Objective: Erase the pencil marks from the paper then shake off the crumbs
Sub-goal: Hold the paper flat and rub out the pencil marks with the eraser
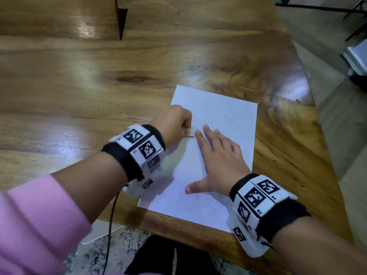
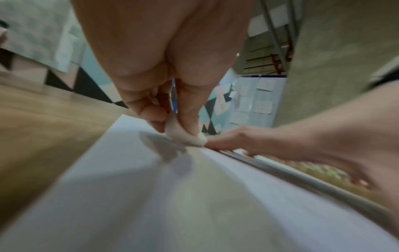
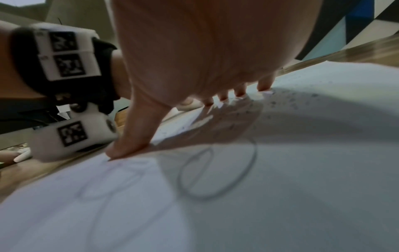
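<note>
A small white eraser point(image 2: 186, 136) is pinched in the curled fingers of the left hand point(image 1: 171, 124) and pressed onto the paper point(image 1: 224, 116). The right hand point(image 1: 220, 161) is laid flat, fingers spread, on the sheet just beside it. Pencil loops point(image 3: 218, 172) and grey crumbs point(image 3: 280, 102) are seen on the paper, which lies near the corner of a wooden table point(image 1: 99, 76).

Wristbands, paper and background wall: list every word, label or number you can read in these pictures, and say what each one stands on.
None can be read.
Left wristband: square black-and-white code patterns, tiny characters beside them too small.
Right wristband: the same.
Paper: only pencil loops, no writing.
Sheets on the far wall: too blurred.
</note>
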Demonstrator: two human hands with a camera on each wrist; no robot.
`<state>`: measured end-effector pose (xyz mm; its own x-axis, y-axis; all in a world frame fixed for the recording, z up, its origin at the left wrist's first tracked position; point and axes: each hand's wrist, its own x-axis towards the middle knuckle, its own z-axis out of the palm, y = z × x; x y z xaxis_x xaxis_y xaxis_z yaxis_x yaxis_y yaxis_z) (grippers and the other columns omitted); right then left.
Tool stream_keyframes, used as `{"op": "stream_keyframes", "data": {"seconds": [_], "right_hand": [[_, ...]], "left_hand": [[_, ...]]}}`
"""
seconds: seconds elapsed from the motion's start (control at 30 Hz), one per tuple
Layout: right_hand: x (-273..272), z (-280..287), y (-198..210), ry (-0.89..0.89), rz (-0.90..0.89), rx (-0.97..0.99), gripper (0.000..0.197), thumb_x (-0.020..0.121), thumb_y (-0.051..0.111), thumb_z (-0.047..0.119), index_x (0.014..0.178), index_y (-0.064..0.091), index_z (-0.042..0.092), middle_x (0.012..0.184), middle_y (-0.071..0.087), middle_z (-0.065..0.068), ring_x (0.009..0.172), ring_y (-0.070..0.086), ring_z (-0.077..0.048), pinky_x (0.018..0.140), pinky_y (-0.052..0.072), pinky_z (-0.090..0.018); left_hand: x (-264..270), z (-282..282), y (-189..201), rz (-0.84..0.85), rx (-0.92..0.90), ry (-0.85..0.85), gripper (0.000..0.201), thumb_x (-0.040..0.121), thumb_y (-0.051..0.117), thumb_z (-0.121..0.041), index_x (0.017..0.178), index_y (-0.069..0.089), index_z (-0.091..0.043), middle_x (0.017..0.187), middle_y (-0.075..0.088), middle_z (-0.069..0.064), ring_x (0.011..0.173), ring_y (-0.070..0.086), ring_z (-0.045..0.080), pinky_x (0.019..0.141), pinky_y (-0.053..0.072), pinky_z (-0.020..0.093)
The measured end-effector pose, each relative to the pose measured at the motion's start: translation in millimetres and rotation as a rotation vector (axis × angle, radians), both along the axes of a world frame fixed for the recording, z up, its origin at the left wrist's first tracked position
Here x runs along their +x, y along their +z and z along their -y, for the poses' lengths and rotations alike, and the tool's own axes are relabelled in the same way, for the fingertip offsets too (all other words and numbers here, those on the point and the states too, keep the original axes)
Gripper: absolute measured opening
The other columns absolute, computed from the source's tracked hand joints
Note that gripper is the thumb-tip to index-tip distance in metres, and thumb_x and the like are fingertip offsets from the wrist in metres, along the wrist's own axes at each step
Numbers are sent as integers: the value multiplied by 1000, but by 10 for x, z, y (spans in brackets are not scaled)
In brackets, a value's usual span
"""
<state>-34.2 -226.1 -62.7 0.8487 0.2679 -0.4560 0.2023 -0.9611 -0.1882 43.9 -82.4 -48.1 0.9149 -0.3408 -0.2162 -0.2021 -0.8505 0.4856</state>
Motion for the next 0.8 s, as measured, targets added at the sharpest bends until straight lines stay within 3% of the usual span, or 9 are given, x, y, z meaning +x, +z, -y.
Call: {"op": "stream_keyframes", "data": {"seconds": [0.1,0.17,0.27,0.4,0.53,0.63,0.73,0.8], "right_hand": [[2,2,4,-8,-5,1,136,55,64,79,148,-20,26,155,-27,5,144,-18,-19,116,-3,-39],[6,5,4,-8,-9,-5,136,55,65,79,147,-20,27,155,-27,5,144,-18,-19,115,-2,-39],[30,-15,26,22,-19,-32,132,56,64,79,146,-20,33,155,-27,1,144,-17,-23,115,0,-42],[39,-48,59,42,-37,-60,126,57,64,77,145,-18,41,155,-25,-3,144,-14,-27,114,2,-45],[40,-45,58,32,-42,-67,127,57,65,77,146,-18,40,155,-25,-2,144,-14,-27,114,3,-44],[45,-46,54,37,-55,-67,127,57,64,77,145,-19,40,155,-27,-2,144,-16,-27,114,1,-44],[44,-49,50,36,-58,-66,127,58,65,77,145,-20,40,155,-27,-2,144,-17,-27,114,0,-45],[44,-53,47,35,-55,-72,127,58,64,77,145,-20,40,155,-27,-3,144,-17,-27,114,0,-45]], "left_hand": [[-182,-86,33,-26,23,-29,5,74,61,-7,73,62,-12,75,55,0,75,48,20,52,20,26],[-469,-247,13,-74,27,-122,6,71,62,-8,66,60,-11,68,55,1,70,48,21,49,25,20],[-624,-336,-5,-99,30,-164,3,72,64,-11,71,64,-9,77,64,9,74,56,26,56,31,27],[-225,-133,21,-49,-12,-27,8,75,66,-12,82,66,-7,89,67,10,83,57,26,68,37,27],[-419,-265,-28,-29,6,-68,6,72,65,-8,69,62,-13,71,53,-1,68,46,18,54,23,26],[-754,-458,-37,-70,-29,-152,16,70,72,-12,61,58,-12,61,44,-8,55,40,8,50,24,13],[-616,-381,-21,-29,-47,-104,5,71,69,-8,69,65,-8,72,59,3,66,49,17,55,30,21],[-369,-280,-17,18,-24,-20,6,74,68,-11,77,66,-7,83,64,8,75,51,22,64,33,24]]}}
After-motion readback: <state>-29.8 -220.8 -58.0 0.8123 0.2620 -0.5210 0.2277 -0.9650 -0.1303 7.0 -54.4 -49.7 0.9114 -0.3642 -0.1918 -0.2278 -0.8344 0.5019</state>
